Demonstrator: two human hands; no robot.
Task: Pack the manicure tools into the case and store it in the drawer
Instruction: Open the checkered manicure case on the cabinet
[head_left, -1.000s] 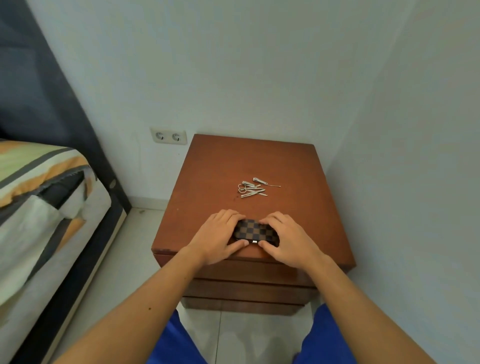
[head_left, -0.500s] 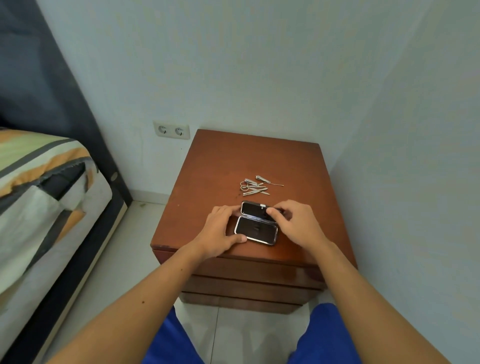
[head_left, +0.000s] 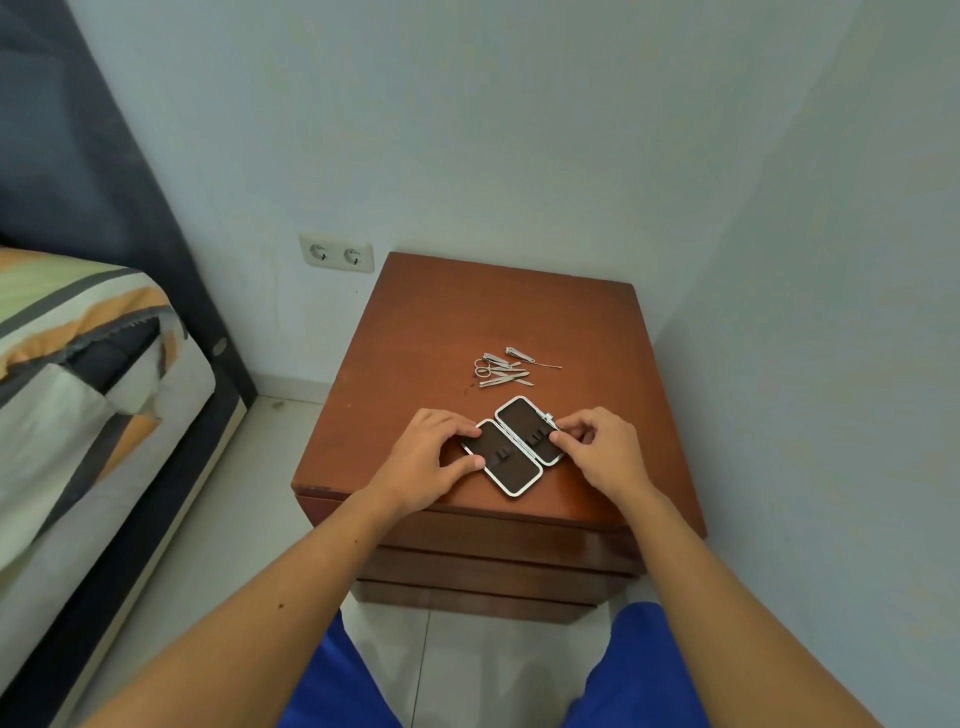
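Near the lower middle of the frame, on the front part of a brown wooden nightstand (head_left: 441, 332), the manicure case (head_left: 514, 444) lies spread open and flat, its two dark-lined halves with silver rims side by side and slanted from lower left to upper right. Small loops show in the lining of each half, and both halves hold no tools. The left hand (head_left: 426, 460) rests at the left half, its fingertips touching the upper edge and its thumb pressing on the near left rim, so the fingers are curled lightly onto the case rather than clenched. The right hand (head_left: 602, 452) meets the right half at its right edge, with thumb and forefinger pinched on the rim just below the small metal clasp. Higher up on the nightstand top, toward the centre of the frame and apart from the case, the manicure tools (head_left: 506, 370) lie in a loose silver cluster; a clipper, small scissors and a thin pick can be made out, the rest being too small to tell. Below the hands, the closed drawer fronts (head_left: 493, 561) stack down the cabinet face. At the left of the frame stands a bed (head_left: 78, 364) with striped bedding, and a double wall socket (head_left: 336, 253) sits left of the nightstand's back corner.
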